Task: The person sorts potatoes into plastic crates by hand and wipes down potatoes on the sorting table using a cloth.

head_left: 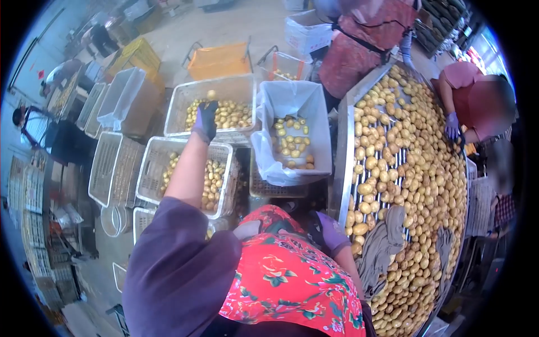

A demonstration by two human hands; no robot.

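Note:
My left hand, in a purple and black glove, reaches over a white crate partly filled with potatoes. Its fingers look extended, and a single potato is just beyond their tips, apparently apart from them. Close to my body, my right hand wears a similar glove beside the metal edge of the sorting table. The fingers of that hand are mostly hidden, so any grip is unclear. Many potatoes cover the table. Between the crates and the table stands a crate lined with white plastic, with several potatoes inside.
Nearer me is another crate of potatoes. Grey cloths lie on the potatoes at right. Two people in red aprons work around the table, one gloved hand on the far side. Stacked crates stand at left.

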